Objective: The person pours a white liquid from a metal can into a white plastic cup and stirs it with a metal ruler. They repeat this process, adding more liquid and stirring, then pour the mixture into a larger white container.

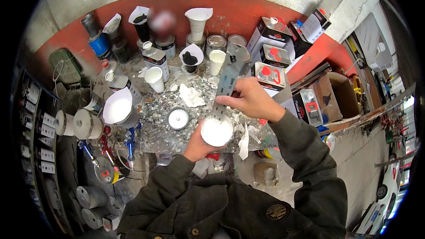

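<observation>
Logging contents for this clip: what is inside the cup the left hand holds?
The cup in the left hand holds white liquid, with the metal ruler from the right hand dipped in. Its submerged end and the depth are hidden.

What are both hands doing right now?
Left hand: closed around a white cup.
Right hand: closed on a metal ruler dipped into it.

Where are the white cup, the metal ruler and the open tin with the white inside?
Cup point(216, 132), head view, white contents.
Ruler point(228, 79), head view, mid-blade.
Tin point(178, 118), head view, its white inside.
</observation>
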A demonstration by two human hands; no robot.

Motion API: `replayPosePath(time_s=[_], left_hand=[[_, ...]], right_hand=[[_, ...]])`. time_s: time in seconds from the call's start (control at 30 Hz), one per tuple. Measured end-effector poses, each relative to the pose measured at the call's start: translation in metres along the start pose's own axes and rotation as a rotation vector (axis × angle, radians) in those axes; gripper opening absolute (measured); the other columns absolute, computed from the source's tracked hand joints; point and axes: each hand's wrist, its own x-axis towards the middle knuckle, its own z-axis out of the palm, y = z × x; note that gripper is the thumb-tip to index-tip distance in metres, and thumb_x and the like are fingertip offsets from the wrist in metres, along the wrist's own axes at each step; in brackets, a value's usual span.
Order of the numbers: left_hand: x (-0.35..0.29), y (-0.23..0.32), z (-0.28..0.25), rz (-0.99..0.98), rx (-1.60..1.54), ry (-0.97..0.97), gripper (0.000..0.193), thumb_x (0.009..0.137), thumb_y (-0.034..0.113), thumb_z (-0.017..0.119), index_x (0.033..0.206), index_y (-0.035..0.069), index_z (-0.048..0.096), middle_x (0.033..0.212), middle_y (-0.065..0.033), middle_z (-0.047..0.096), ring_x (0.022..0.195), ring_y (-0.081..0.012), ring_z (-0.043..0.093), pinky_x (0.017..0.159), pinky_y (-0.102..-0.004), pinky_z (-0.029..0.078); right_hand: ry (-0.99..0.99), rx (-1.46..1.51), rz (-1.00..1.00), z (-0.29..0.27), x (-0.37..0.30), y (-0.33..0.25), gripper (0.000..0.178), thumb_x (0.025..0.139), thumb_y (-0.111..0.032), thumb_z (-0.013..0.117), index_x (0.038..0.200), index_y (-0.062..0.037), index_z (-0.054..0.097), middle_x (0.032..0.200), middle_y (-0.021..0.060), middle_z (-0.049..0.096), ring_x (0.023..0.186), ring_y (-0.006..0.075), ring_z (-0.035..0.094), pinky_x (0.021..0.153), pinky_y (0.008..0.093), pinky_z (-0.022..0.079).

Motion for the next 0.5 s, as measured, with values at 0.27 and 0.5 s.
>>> replayPosePath(time_s=[0.27, 0.5], left_hand=[[-0.001, 0.003, 0.002, 0.077, -0.115, 0.041, 0.097, 0.068, 0.011, 0.094, 0.146, 0.004, 0.037, 0.142, -0.0101, 0.051, 0.134, -0.0229, 0.049, 0.113, -0.0392, 0.038], [0.005, 0.008, -0.003, 0.124, -0.024, 0.084, 0.092, 0.066, 0.010, 0.093, 0.142, 0.004, 0.041, 0.137, -0.0103, 0.055, 0.130, -0.0223, 0.052, 0.111, -0.0386, 0.040]], right_hand=[[0.003, 0.090, -0.434, -0.034, -0.002, -0.032, 0.018, 0.084, -0.017, 0.082, 0.091, -0.0032, 0.074, 0.081, 0.0127, 0.069, 0.070, 0.0309, 0.064, 0.062, 0.0362, 0.048], [-0.039, -0.071, -0.384, -0.026, -0.008, -0.006, 0.020, 0.085, -0.021, 0.081, 0.088, -0.0022, 0.073, 0.078, 0.0139, 0.067, 0.069, 0.0335, 0.062, 0.061, 0.0363, 0.047]])
